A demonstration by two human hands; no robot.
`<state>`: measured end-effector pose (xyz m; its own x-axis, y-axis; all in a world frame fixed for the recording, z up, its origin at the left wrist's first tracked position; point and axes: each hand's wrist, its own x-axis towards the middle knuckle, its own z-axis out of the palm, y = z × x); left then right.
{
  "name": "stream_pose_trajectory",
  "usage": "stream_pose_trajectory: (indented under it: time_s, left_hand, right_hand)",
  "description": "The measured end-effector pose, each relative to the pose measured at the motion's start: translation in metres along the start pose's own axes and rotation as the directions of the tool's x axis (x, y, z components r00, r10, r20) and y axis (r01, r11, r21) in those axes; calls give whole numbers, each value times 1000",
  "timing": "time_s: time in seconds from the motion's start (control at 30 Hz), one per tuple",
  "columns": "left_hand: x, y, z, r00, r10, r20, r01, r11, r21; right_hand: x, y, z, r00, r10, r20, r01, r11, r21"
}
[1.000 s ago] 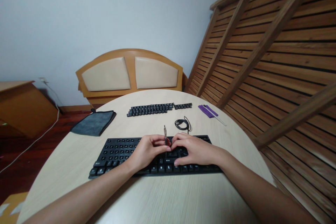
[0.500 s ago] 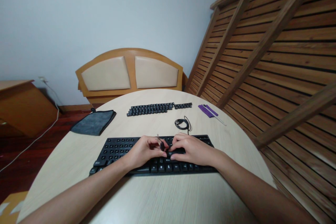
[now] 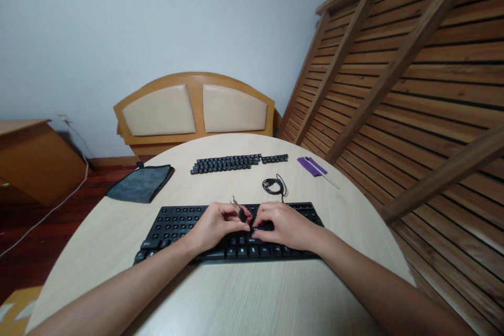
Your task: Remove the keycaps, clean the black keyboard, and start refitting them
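A black keyboard [image 3: 173, 223] lies on the round light wooden table [image 3: 244, 299] in front of me. Both hands rest on its middle. My left hand [image 3: 214, 227] grips a small metal tool [image 3: 237, 208] with a dark handle, its tip tilted up and to the left. My right hand [image 3: 281, 224] lies just right of it, fingertips pressed on the keys beside the tool. The keys under both hands are hidden.
Rows of loose black keycaps [image 3: 236, 162] lie at the far side of the table. A coiled black cable [image 3: 273, 186] sits behind the keyboard. A grey cloth [image 3: 140, 184] lies far left, purple items [image 3: 312, 166] far right. A chair back [image 3: 195, 110] stands behind the table.
The tool stood upright a second ago and now leans to the left in my left hand. My right hand has drawn slightly in toward it. The keyboard has stayed put.
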<state>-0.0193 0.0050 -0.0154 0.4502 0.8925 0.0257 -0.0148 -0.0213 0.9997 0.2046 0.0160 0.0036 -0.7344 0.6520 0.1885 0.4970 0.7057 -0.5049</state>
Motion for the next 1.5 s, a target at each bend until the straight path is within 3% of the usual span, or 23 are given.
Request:
stream_pose_trajectory:
  time_s: [0.33, 0.63, 0.8, 1.0, 1.23, 1.5]
  left_hand:
    - [0, 2, -2, 996, 36, -87, -34, 999, 16]
    - [6, 0, -2, 975, 64, -211, -55, 997, 47]
    - [7, -3, -2, 980, 62, -190, -44, 994, 102]
    - [8, -4, -1, 984, 48, -172, -33, 995, 89]
    - [8, -3, 0, 985, 54, -166, -37, 994, 100]
    - [8, -4, 0, 986, 41, -164, -29, 997, 73]
  right_hand:
    - [2, 5, -4, 999, 32, -32, -28, 994, 108]
    - [5, 14, -16, 987, 112, -119, -115, 993, -21]
    - [34, 39, -41, 966, 122, -228, -160, 975, -154]
    - [84, 81, -69, 960, 187, -209, -246, 919, -308]
    - [115, 115, -63, 942, 284, -179, -331, 872, -359]
    - [125, 124, -51, 941, 314, -124, -337, 852, -401]
